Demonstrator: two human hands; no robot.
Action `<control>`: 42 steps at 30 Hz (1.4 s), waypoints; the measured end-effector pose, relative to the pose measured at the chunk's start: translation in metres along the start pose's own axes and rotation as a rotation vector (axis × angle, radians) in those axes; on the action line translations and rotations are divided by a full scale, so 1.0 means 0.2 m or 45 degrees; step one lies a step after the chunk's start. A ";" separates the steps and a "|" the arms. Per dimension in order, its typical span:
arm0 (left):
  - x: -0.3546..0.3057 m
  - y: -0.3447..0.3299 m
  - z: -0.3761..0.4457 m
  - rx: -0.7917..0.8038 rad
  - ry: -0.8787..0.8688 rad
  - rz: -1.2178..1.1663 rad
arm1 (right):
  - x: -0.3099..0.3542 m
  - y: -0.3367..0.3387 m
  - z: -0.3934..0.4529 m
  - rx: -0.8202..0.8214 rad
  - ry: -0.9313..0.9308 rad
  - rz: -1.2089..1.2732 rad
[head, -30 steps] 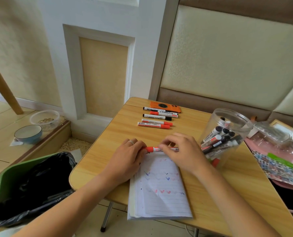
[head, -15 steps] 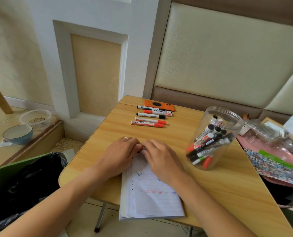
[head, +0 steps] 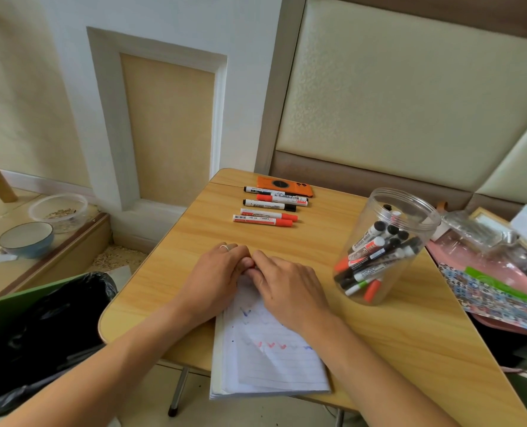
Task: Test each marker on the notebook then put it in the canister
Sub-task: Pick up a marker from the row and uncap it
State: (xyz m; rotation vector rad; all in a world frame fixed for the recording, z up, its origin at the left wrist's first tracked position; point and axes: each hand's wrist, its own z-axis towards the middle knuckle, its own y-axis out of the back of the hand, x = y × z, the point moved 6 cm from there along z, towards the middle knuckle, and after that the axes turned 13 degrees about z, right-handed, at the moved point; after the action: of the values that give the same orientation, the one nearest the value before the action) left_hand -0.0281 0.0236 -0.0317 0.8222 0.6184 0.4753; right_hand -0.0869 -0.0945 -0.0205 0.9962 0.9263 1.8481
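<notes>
My left hand [head: 216, 272] and my right hand [head: 287, 285] meet fingertip to fingertip at the top edge of the lined notebook [head: 268, 365]. Their curled fingers close over a red marker, which they hide. The page carries blue and red test squiggles. To the right a clear plastic canister [head: 425, 232] stands open and tilted, with several black, red and green markers inside. Several more markers [head: 265, 211], red and black capped, lie in a row at the far side of the wooden table [head: 410, 349].
An orange phone [head: 283, 184] lies behind the marker row. A green bin with a black bag [head: 40, 334] stands left of the table. A blue bowl [head: 26, 238] and a clear tub [head: 59, 208] sit on the floor. Pink clutter [head: 502, 272] crowds the right edge.
My right hand slid left along the red marker until it met my left hand, and the marker went out of sight under the fingers. The camera shifted slightly.
</notes>
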 end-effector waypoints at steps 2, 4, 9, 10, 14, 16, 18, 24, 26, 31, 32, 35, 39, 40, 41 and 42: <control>0.00 0.01 0.00 -0.034 -0.021 0.008 | 0.00 0.00 0.00 -0.003 0.002 0.015; 0.00 0.01 0.00 -0.056 -0.047 0.015 | -0.01 0.00 0.01 0.006 0.001 0.037; 0.01 0.02 0.00 -0.081 -0.046 0.016 | 0.00 0.02 0.01 -0.028 0.005 0.042; 0.01 0.02 0.00 -0.083 -0.041 0.020 | -0.01 0.02 0.01 -0.035 0.002 0.036; 0.02 0.03 0.00 -0.003 -0.041 -0.005 | -0.02 0.01 0.01 -0.062 -0.035 0.028; 0.05 0.05 0.00 0.055 -0.010 -0.072 | -0.03 0.01 0.01 -0.077 -0.079 0.031; 0.12 0.08 0.01 0.089 0.072 -0.135 | -0.04 0.01 0.00 -0.088 -0.113 0.052; 0.26 0.09 0.05 0.028 0.273 -0.056 | -0.05 -0.01 0.01 -0.095 -0.132 0.030; 0.25 0.06 0.08 0.026 0.281 -0.047 | -0.05 -0.01 0.01 -0.090 -0.141 0.012; 0.23 0.00 0.15 0.091 0.324 0.072 | -0.05 -0.03 0.01 -0.045 -0.160 0.003; 0.23 -0.01 0.16 0.103 0.332 0.088 | -0.05 -0.03 0.01 -0.040 -0.160 0.003; 0.23 -0.03 0.18 0.137 0.344 0.108 | -0.05 -0.04 0.01 -0.034 -0.159 -0.002; 0.23 -0.04 0.17 0.168 0.332 0.124 | -0.05 -0.03 0.00 -0.038 -0.150 -0.004; 0.23 -0.04 0.16 0.172 0.328 0.122 | -0.05 -0.03 0.00 -0.037 -0.149 -0.004; 0.23 -0.04 0.15 0.167 0.325 0.114 | -0.05 -0.02 0.01 -0.031 -0.153 -0.004; 0.23 -0.03 0.14 0.163 0.326 0.102 | -0.05 -0.02 0.01 -0.026 -0.159 0.002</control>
State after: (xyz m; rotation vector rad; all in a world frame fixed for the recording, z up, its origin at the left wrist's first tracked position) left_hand 0.0247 0.0331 -0.0364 0.9176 0.8609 0.6248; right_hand -0.0808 -0.1013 -0.0266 1.0866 0.8308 1.7716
